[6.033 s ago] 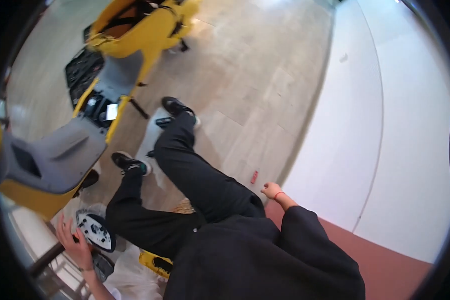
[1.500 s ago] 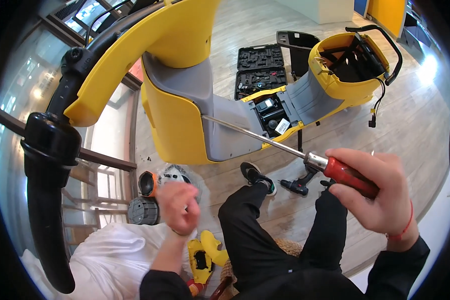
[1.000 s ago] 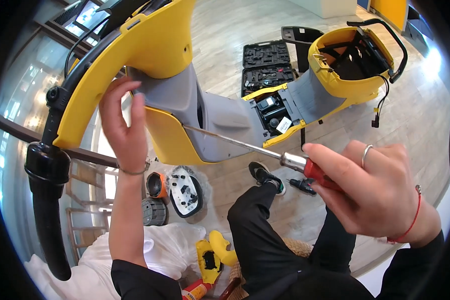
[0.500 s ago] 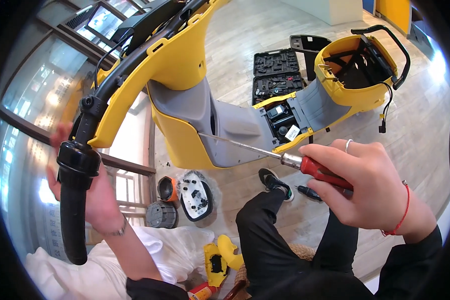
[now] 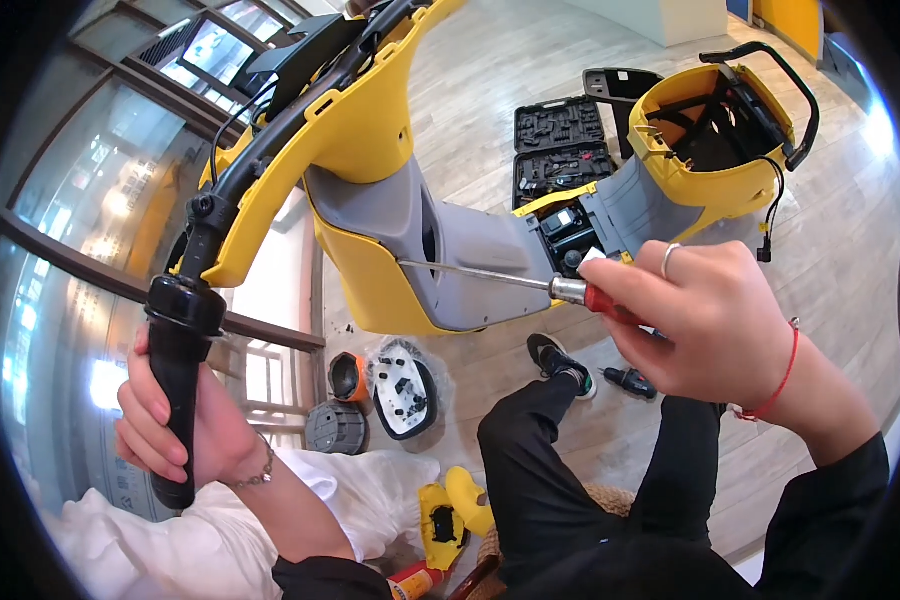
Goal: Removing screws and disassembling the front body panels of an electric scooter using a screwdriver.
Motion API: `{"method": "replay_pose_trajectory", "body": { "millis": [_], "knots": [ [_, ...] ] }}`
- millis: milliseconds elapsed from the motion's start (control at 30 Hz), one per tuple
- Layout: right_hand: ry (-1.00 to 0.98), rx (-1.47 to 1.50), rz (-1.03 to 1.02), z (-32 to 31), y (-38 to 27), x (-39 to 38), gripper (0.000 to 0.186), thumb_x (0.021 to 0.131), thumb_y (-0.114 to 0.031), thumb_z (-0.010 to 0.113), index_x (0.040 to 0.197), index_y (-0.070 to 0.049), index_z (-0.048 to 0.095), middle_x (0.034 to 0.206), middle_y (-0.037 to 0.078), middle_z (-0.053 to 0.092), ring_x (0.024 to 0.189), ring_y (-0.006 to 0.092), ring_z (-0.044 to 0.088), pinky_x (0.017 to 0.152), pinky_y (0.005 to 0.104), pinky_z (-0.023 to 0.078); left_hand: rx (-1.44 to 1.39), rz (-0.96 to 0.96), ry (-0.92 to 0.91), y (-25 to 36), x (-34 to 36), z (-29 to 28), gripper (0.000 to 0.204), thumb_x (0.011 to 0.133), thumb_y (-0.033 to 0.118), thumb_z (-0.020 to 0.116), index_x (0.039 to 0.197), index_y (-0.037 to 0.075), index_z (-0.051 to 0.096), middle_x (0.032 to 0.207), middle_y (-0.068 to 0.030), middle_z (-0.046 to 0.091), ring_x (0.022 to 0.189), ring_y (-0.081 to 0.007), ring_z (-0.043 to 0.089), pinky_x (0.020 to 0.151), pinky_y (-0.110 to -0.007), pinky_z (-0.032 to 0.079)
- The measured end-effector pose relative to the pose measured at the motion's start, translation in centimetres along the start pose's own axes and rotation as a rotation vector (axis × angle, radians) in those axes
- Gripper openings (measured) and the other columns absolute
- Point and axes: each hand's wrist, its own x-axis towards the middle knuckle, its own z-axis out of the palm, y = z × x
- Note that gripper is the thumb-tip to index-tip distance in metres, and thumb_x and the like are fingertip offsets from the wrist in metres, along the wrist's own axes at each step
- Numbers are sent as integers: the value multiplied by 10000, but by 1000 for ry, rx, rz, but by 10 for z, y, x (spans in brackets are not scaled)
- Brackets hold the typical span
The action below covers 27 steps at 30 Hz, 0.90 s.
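My left hand (image 5: 195, 420) is wrapped round the black handlebar grip (image 5: 173, 385) at the left. My right hand (image 5: 688, 320) grips the red handle of a long screwdriver (image 5: 480, 272), whose metal shaft reaches to the seam between a yellow side panel (image 5: 365, 290) and the grey body (image 5: 490, 250) of the partly dismantled scooter. The yellow steering-column cover (image 5: 370, 130) rises above them beside the black tube. An open compartment (image 5: 568, 230) with black parts shows in the scooter's floorboard.
An open tool case (image 5: 555, 130) lies behind the scooter, and a drill (image 5: 630, 380) by my feet. Bagged parts (image 5: 400, 390), a grey round piece (image 5: 332, 428), white cloth (image 5: 360, 500) and yellow plastic pieces (image 5: 440, 525) lie below. A framed glass wall (image 5: 90, 200) stands at the left.
My left hand, earlier at the steering cover and then behind the handlebar, has moved down and closed round the grip. My right hand still holds the screwdriver, a little higher in view.
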Motion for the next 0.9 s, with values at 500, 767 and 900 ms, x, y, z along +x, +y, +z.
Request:
{"method": "replay_pose_trajectory", "body": {
  "millis": [500,767,900],
  "knots": [
    [-195,487,212,79,-15,55,188,819,-138,520,899,29,558,736,229,619,650,393,616,633,453,497,-15,23,141,-3,-29,23,531,877,176,350,421,275,97,345,93,276,508,-17,367,953,-282,287],
    [-280,1394,824,130,-84,45,277,920,-219,523,1081,-7,448,709,17,497,513,90,503,467,250,423,88,39,78,-4,-29,24,552,872,205,349,360,274,153,350,106,341,515,-16,391,963,-267,267],
    [19,1483,881,156,-108,47,198,904,-188,541,1001,-23,488,664,-13,478,487,63,473,417,224,370,51,17,60,-4,-29,23,540,850,213,331,342,277,160,355,103,330,568,-22,409,995,-270,240]
  ]
}}
